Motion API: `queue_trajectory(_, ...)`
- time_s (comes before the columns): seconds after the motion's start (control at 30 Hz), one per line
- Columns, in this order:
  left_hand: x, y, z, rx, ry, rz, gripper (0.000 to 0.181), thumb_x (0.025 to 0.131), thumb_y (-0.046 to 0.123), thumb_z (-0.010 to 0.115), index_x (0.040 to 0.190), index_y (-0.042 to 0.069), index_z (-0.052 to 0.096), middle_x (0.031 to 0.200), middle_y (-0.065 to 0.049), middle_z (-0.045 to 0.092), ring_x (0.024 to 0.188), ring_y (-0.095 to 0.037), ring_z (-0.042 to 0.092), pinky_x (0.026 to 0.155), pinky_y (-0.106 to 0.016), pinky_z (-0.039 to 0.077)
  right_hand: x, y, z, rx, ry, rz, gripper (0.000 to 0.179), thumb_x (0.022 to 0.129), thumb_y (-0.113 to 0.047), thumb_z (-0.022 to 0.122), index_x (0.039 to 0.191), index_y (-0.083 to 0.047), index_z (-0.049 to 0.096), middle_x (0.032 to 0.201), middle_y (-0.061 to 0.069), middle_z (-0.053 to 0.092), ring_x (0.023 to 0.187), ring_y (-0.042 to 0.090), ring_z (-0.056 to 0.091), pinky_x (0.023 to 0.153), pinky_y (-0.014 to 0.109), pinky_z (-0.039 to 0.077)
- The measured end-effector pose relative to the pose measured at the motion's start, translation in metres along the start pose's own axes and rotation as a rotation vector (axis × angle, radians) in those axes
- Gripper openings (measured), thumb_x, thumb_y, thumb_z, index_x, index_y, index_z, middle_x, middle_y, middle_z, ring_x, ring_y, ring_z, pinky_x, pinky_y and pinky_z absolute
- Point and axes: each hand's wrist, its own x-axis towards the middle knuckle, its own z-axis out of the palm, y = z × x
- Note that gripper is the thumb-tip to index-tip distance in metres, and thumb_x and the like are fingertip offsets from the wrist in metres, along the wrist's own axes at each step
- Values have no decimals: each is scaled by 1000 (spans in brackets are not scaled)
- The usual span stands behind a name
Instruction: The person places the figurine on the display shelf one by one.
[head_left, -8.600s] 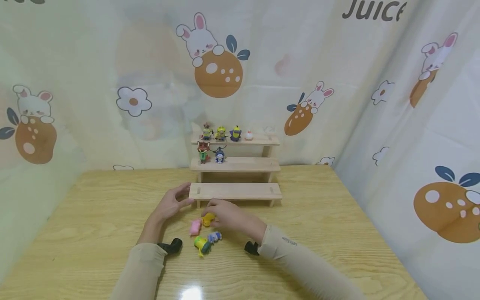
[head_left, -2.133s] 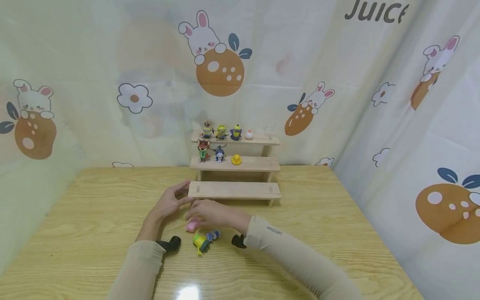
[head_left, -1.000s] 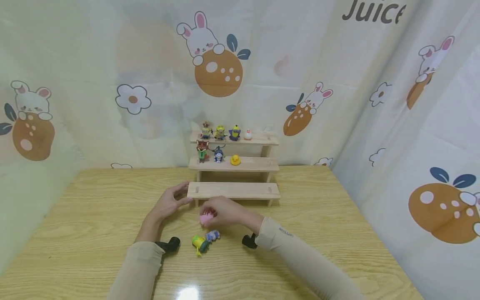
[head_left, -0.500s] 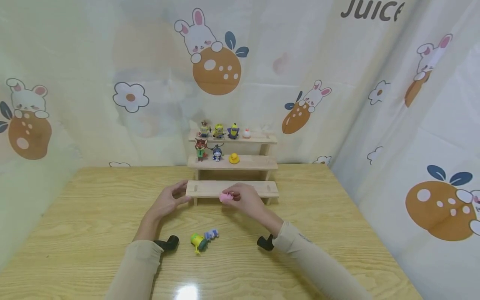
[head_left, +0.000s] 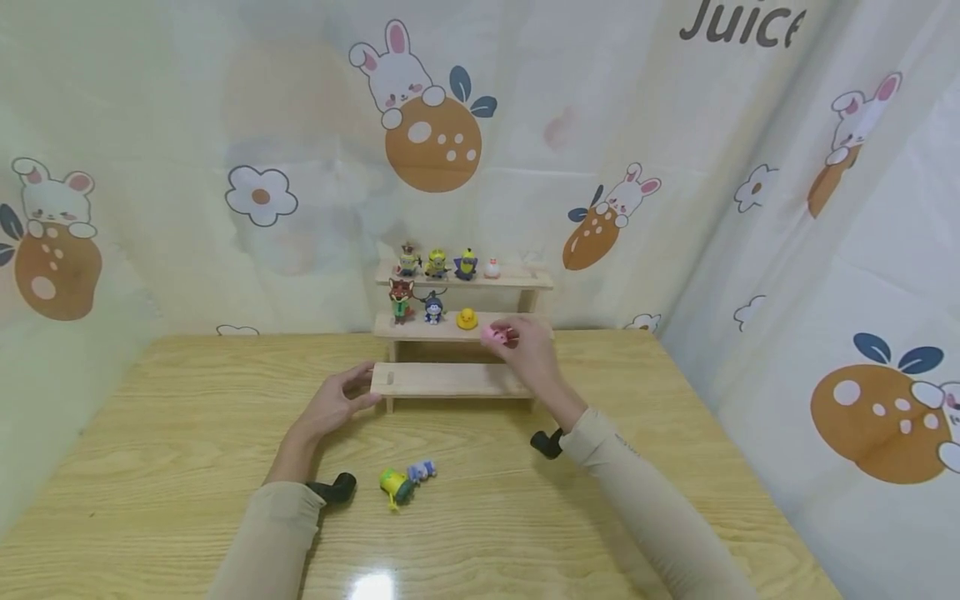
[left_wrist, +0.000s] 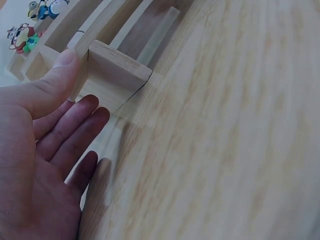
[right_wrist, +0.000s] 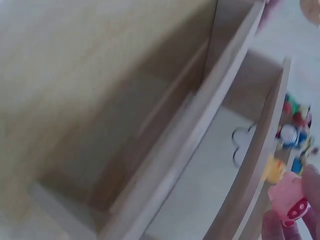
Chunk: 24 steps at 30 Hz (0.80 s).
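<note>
In the head view my right hand (head_left: pixel 532 354) pinches a small pink pig figure (head_left: pixel 495 335) at the middle tier of a wooden three-tier display shelf (head_left: pixel 442 379), right of a yellow rubber duck (head_left: pixel 467 318). The right wrist view shows the pig (right_wrist: pixel 289 197) between thumb and fingers, its red snout visible. Whether the pig touches the board cannot be told. My left hand (head_left: pixel 336 404) holds the left end of the bottom tier, thumb at the front and fingers behind. In the left wrist view the thumb (left_wrist: pixel 62 70) lies against the board and the other fingers extend loosely.
A fox figure (head_left: pixel 401 302) and a blue-hooded figure (head_left: pixel 433 308) share the middle tier. Several figures, including a yellow one (head_left: pixel 466 265), stand on the top tier. On the table lie a yellow-green figure (head_left: pixel 395 486) and a blue-white one (head_left: pixel 422 471).
The duck went from the table to the middle tier. My right hand then picked up the pig and carried it up and right to that tier. My left hand stayed at the shelf.
</note>
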Motion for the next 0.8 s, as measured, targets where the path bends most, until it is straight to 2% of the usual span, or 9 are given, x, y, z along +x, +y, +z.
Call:
queue_trajectory(0.13, 6, -17, 2, 5, 14, 7, 70, 89, 19, 67, 146, -2, 31, 135, -24, 52, 126, -41, 48, 107, -55, 35, 15, 10, -4, -75, 47, 10, 34, 81, -32, 75, 102, -6, 71, 96, 9, 63, 86, 22, 61, 75, 32, 55)
queue_trajectory(0.23, 10, -30, 3, 9, 26, 6, 73, 87, 25, 69, 146, 2, 33, 135, -20, 53, 127, -38, 48, 109, -54, 33, 23, 14, -4, -119, 47, 40, 38, 81, -35, 74, 103, -5, 70, 95, 9, 62, 84, 22, 56, 72, 33, 51)
queue_trajectory(0.3, 8, -25, 3, 0, 24, 3, 72, 87, 23, 69, 146, 1, 34, 135, -21, 53, 127, -39, 47, 109, -55, 32, 27, 16, -3, -140, 41, 56, 37, 82, -34, 74, 104, -5, 69, 95, 8, 61, 83, 22, 54, 72, 33, 50)
queue_trajectory(0.47, 8, -23, 4, -2, 18, -5, 73, 87, 23, 69, 146, 0, 33, 135, -22, 53, 127, -39, 47, 109, -55, 32, 31, 18, 0, -160, 28, 78, 34, 83, -33, 74, 104, -6, 69, 97, 8, 59, 85, 22, 54, 74, 34, 51)
queue_trajectory(0.53, 10, -31, 4, 10, 24, -2, 75, 86, 28, 70, 146, 2, 33, 135, -20, 53, 128, -38, 47, 109, -55, 32, 31, 16, 0, -169, 8, 87, 35, 84, -33, 72, 105, -6, 68, 99, 8, 58, 86, 22, 53, 75, 33, 52)
queue_trajectory(0.6, 11, -31, 3, 7, 30, -8, 75, 86, 29, 70, 146, 3, 34, 135, -19, 54, 128, -37, 47, 110, -54, 32, 31, 14, 0, -186, -21, 93, 35, 86, -31, 71, 109, -5, 68, 101, 8, 57, 87, 22, 54, 77, 33, 53)
queue_trajectory(0.8, 10, -31, 2, 7, 34, -9, 75, 85, 29, 71, 146, 4, 35, 135, -18, 54, 128, -36, 47, 111, -54, 31, 30, 9, -3, -240, -67, 55, 36, 89, -27, 64, 116, -4, 67, 110, 12, 57, 95, 24, 57, 82, 35, 54)
